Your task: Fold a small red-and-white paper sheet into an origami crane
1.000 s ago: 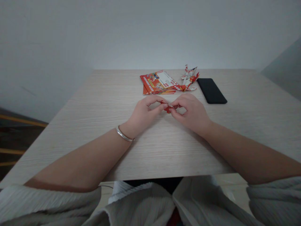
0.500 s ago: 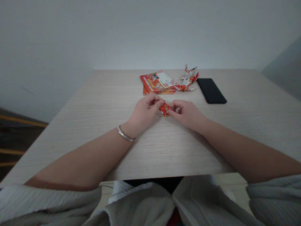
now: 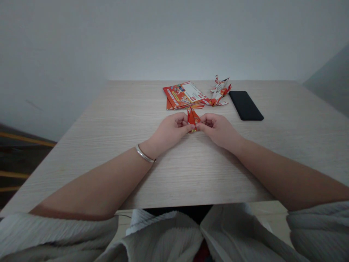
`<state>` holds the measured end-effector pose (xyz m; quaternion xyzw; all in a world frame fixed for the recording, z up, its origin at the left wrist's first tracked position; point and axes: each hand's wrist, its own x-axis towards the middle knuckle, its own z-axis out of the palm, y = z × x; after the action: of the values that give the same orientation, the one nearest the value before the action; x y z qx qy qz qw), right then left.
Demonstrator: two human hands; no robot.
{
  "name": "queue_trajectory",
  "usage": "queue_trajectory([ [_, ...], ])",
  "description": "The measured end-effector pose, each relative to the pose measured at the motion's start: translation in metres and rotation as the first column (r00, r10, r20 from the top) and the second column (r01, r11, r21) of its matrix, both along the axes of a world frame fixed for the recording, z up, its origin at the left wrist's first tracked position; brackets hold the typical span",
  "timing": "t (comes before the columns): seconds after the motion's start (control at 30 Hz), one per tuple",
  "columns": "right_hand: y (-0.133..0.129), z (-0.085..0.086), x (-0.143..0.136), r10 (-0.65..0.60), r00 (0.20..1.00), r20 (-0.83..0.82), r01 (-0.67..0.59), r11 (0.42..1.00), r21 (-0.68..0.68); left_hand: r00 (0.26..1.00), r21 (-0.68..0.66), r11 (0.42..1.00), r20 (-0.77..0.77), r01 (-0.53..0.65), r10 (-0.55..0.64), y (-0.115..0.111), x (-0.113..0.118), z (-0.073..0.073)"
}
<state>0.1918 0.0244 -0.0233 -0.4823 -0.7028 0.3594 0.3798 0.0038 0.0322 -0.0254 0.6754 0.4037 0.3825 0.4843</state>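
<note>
Between my two hands is a small folded red paper [image 3: 193, 118], with pointed flaps standing up at its top. My left hand [image 3: 174, 128] pinches its left side, the thumb across its lower front. From the right, my right hand [image 3: 215, 128] grips the other side with thumb and bent fingers. Both thumb tips nearly meet at the paper's lower part. Just beyond the hands lies a stack of printed red and white sheets [image 3: 184, 95]. Folded paper pieces [image 3: 220, 90] in red and white sit at the stack's right.
A black phone-like slab [image 3: 246, 105] lies on the pale wooden table [image 3: 177, 174], right of the folded pieces. A plain wall rises behind the table's far edge. Orange bars show beyond the left edge.
The small red paper now shows upright pointed flaps, where it looked flatter and more compact before. My left thumb has moved right and down over it, and both hands still hold it.
</note>
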Motion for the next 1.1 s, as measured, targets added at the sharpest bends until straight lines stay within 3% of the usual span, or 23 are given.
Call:
queue_trajectory([
  [0.17, -0.001, 0.003, 0.001, -0.022, 0.999, 0.042, 0.020, 0.999, 0.034, 1.000, 0.121, 0.993, -0.020, -0.007, 0.010, 0.000, 0.000, -0.001],
  [0.37, -0.010, 0.009, 0.002, -0.018, 0.985, 0.173, -0.012, 0.986, 0.168, 0.984, 0.076, 0.992, 0.156, -0.101, 0.088, 0.004, -0.002, -0.002],
  [0.5, -0.012, 0.008, 0.006, 0.029, 1.000, 0.004, -0.029, 0.985, 0.172, 0.985, 0.033, 0.998, 0.163, -0.061, 0.055, 0.005, -0.003, -0.003],
  [0.67, -0.009, 0.006, 0.010, 0.092, 0.979, -0.181, -0.079, 0.994, 0.078, 0.992, -0.044, 0.998, 0.117, 0.051, -0.046, 0.001, -0.003, 0.000],
  [1.1, -0.005, 0.005, 0.008, 0.163, 0.920, -0.356, -0.211, 0.972, -0.100, 0.984, -0.133, 0.984, 0.147, 0.118, -0.098, 0.000, -0.004, 0.002],
])
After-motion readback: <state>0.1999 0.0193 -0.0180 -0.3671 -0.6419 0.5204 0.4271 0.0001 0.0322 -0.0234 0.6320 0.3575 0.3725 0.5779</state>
